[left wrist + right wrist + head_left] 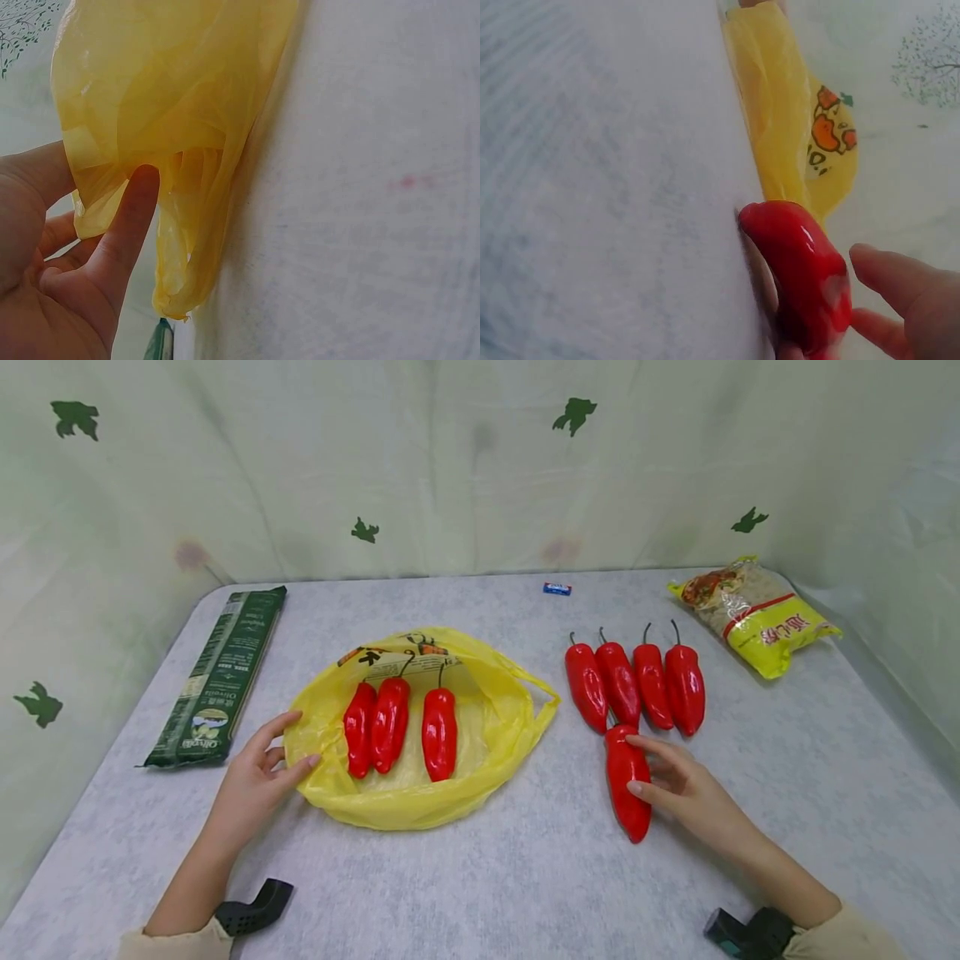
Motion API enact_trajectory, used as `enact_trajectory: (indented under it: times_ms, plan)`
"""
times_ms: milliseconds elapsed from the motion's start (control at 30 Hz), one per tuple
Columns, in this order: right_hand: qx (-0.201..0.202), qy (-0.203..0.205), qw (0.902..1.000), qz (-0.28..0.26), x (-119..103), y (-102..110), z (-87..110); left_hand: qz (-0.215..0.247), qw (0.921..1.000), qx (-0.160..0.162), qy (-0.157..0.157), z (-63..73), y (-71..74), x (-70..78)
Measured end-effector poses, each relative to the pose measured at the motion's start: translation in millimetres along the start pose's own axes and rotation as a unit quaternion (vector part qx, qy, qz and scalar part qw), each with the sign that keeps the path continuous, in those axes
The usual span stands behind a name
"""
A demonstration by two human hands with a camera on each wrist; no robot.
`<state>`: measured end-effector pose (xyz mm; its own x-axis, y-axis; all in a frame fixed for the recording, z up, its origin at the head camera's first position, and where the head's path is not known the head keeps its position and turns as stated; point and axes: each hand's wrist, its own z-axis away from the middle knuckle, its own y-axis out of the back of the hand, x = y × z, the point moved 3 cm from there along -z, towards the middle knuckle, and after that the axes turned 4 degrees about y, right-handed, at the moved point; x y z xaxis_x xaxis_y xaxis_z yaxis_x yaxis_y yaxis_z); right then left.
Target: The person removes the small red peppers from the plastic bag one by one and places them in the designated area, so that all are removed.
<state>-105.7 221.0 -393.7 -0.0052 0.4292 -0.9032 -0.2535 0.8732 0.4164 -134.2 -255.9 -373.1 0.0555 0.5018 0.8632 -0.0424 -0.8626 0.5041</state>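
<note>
A yellow plastic bag point(517, 752) lies with its mouth open towards me, and three red peppers point(439, 735) are inside. My left hand point(258, 777) holds the bag's left edge between thumb and fingers; in the left wrist view the thin plastic point(97, 214) passes between them. On the right, my right hand point(686, 785) is at a red pepper point(626, 793) on the table, thumb and forefinger reaching over it. The right wrist view shows a gap between the thumb point(892, 277) and that pepper point(802, 255). Several more peppers point(651, 685) lie in a row just beyond.
A long green packet point(225, 677) lies at the left. At the back right is a yellow and clear food packet point(757, 614). A small blue and red item point(557, 589) sits near the back edge of the table point(450, 893). Curtains with leaf shapes enclose the table.
</note>
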Motion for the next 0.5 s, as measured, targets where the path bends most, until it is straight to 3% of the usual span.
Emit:
enact_trajectory:
  times_ms: [133,233,500]
  plan:
    - [0.032,0.054,0.9962,0.060,-12.2,4.8,1.7,-0.001,1.0000,0.002,-0.006,0.2,0.2,0.9]
    - [0.055,0.104,0.9902,0.076,-29.2,7.2,2.4,-0.001,1.0000,0.002,-0.007,0.3,0.1,1.4]
    - [0.058,0.243,0.9682,0.015,-87.4,-8.7,-12.0,-0.004,1.0000,0.001,0.002,0.8,-0.2,-0.3]
